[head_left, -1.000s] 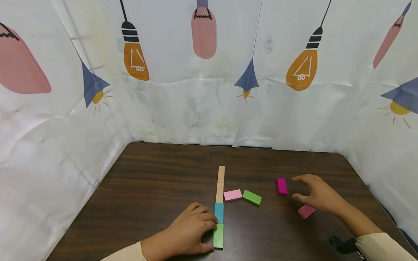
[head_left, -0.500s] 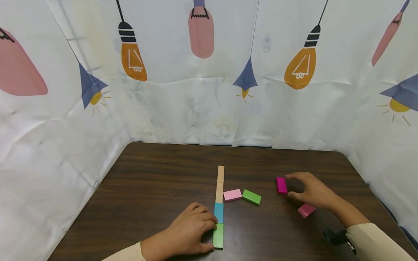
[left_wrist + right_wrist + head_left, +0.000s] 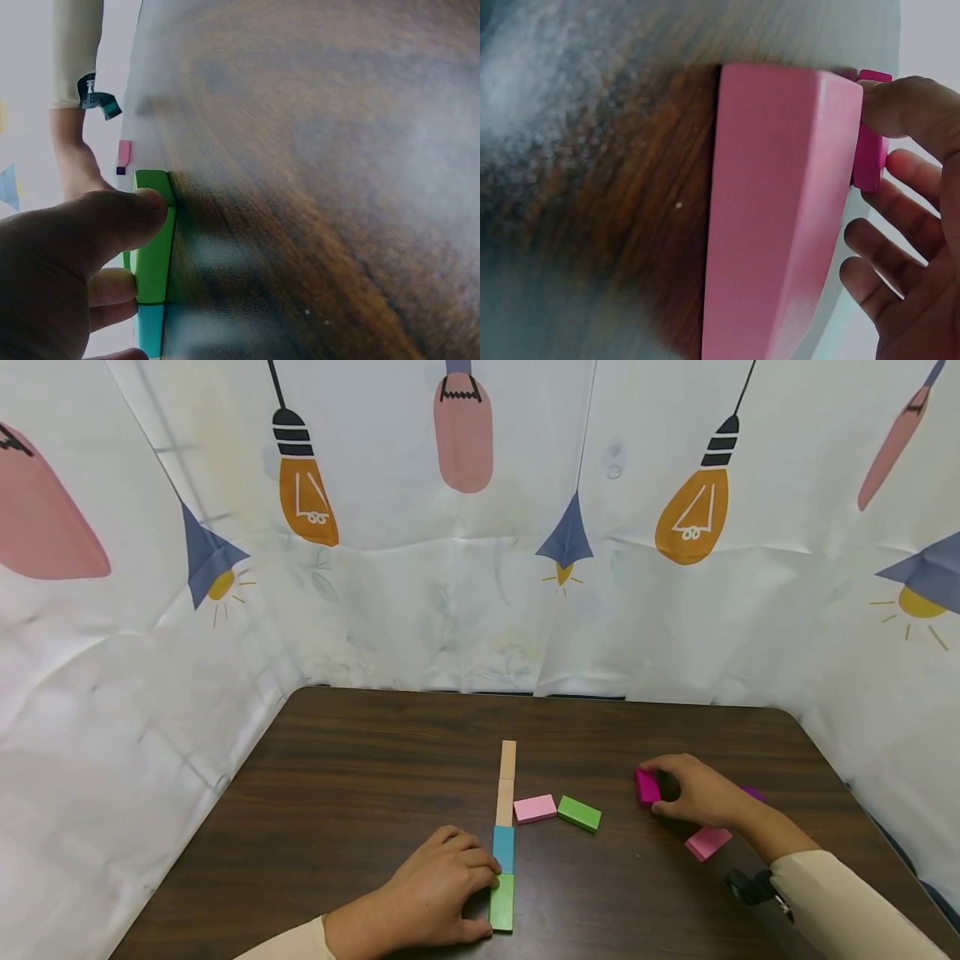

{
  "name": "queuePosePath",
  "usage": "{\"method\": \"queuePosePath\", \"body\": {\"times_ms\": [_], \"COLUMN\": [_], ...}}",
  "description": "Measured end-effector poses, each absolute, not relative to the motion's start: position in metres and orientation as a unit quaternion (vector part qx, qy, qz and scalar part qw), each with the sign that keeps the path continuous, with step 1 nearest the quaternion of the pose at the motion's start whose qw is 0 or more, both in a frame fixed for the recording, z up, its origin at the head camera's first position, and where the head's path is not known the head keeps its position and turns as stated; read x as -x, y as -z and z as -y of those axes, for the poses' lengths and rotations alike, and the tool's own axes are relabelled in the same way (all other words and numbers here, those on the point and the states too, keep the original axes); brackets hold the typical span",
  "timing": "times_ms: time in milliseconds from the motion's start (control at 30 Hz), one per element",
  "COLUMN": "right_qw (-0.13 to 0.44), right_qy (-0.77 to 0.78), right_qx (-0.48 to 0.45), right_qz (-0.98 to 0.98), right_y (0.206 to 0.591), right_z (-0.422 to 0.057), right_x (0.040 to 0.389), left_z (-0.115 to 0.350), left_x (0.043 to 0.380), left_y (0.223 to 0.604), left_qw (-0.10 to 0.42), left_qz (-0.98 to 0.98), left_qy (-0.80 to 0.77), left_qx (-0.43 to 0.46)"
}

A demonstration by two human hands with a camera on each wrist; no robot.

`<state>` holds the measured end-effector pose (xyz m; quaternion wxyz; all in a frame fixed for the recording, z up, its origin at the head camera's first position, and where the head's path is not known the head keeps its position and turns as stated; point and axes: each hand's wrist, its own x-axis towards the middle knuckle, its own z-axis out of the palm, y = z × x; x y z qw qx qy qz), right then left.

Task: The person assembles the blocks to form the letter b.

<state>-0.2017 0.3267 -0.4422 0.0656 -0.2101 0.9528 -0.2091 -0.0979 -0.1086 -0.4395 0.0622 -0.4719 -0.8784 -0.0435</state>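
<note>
My left hand [image 3: 442, 889] rests at the near end of a straight row of blocks, its thumb and fingers pinching the lime green block [image 3: 502, 906]. In the left wrist view the thumb lies against that green block [image 3: 154, 255], with the teal block [image 3: 150, 328] joined to its end. Across the table my right hand [image 3: 697, 793] has thumb and index finger at the two ends of a magenta block [image 3: 647, 787]. In the right wrist view this magenta block [image 3: 869, 157] is partly hidden by the thumb, and a pink block [image 3: 761, 202] looms close in front.
Two tan blocks [image 3: 506, 802] continue the row beyond the teal one. A light pink block [image 3: 535, 810] and a green block [image 3: 579, 815] branch off rightward. Under the right forearm lie a pink block [image 3: 707, 842] and a partly hidden purple block [image 3: 753, 794]. The brown table [image 3: 360, 760] meets a patterned curtain [image 3: 420, 610].
My right hand has moved left onto the magenta block, bringing thumb and index finger to its ends. The purple block now shows behind the wrist. My left hand stays put.
</note>
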Motion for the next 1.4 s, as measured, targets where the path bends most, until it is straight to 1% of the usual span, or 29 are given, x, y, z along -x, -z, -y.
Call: {"method": "queuePosePath", "body": {"times_ms": [167, 333, 667, 900, 1167, 1267, 1400], "right_qw": [0.058, 0.036, 0.008, -0.004, -0.052, -0.05, -0.027], "right_qy": [0.204, 0.206, 0.211, 0.198, 0.193, 0.197, 0.199], "right_qx": [0.211, 0.227, 0.272, 0.295, 0.349, 0.357, 0.352], "right_qz": [-0.954, -0.951, -0.939, -0.935, -0.915, -0.912, -0.914], "right_y": [0.443, 0.439, 0.427, 0.431, 0.435, 0.436, 0.438], "right_z": [-0.327, -0.325, -0.319, -0.312, -0.304, -0.301, -0.298], "right_x": [0.203, 0.199, 0.178, 0.166, 0.156, 0.153, 0.148], "left_z": [0.108, 0.108, 0.108, 0.109, 0.108, 0.108, 0.108], "left_x": [0.098, 0.099, 0.1, 0.1, 0.101, 0.1, 0.1], "left_y": [0.44, 0.44, 0.438, 0.438, 0.437, 0.437, 0.438], "left_qw": [0.061, 0.065, 0.065, 0.06, 0.044, 0.045, 0.05], "left_qz": [0.879, 0.877, 0.877, 0.879, 0.882, 0.882, 0.882], "left_qy": [0.045, 0.047, 0.044, 0.039, 0.043, 0.043, 0.04], "left_qx": [0.471, 0.474, 0.474, 0.471, 0.468, 0.467, 0.467]}}
